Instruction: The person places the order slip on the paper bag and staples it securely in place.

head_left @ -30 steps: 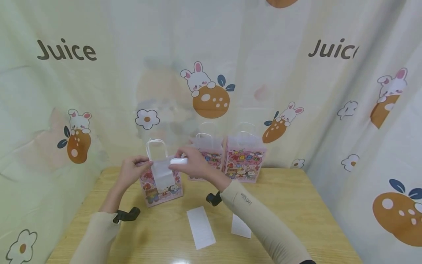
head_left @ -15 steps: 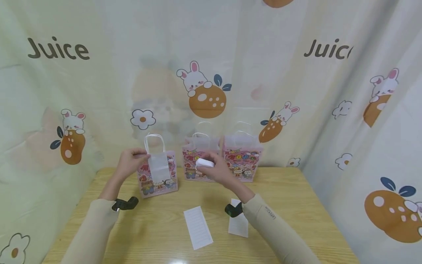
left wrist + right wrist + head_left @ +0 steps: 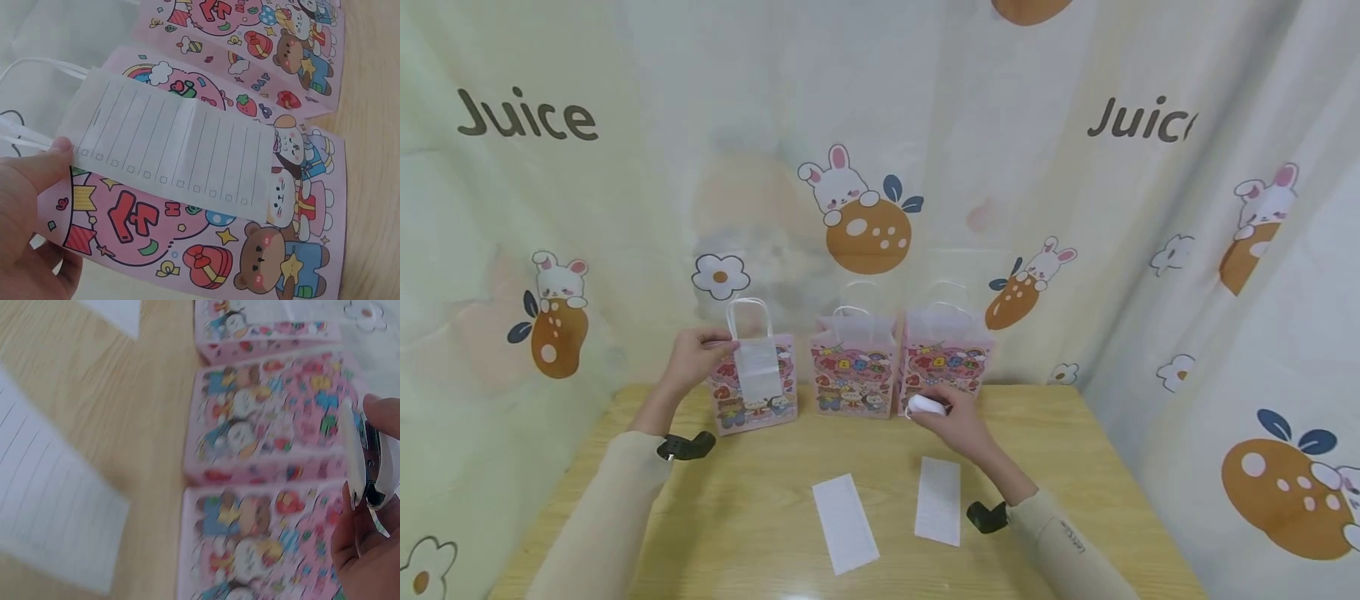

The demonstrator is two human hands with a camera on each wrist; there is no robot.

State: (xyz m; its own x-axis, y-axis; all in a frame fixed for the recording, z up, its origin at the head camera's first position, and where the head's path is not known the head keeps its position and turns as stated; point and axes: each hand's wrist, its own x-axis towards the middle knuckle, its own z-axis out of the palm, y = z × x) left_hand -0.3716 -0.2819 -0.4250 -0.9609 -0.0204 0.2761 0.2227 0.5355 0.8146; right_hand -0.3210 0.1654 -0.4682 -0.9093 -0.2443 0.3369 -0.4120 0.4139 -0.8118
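My left hand point(image 3: 694, 365) pinches the top edge of a pink cartoon gift bag point(image 3: 780, 408) with white twisted handles, thumb in front and fingers behind. Against the bag's front lies a lined checklist sheet point(image 3: 169, 147), its upper end right at the thumb tip. My right hand point(image 3: 958, 427), out to the right, holds a small white stapler point(image 3: 370, 456) between thumb and fingers. In the head view the stapler point(image 3: 927, 405) overlaps the lower front of the rightmost gift bag point(image 3: 947, 362).
A matching gift bag point(image 3: 853, 375) stands between the other two, along the back of the wooden table point(image 3: 737, 517). Two more paper slips, a left slip point(image 3: 846, 523) and a right slip point(image 3: 937, 502), lie nearer the front. A printed curtain point(image 3: 760, 167) hangs behind.
My right hand has drawn away from the left bag to the right, carrying the stapler. The left hand keeps its grip while the bag has shifted slightly back and left in view.
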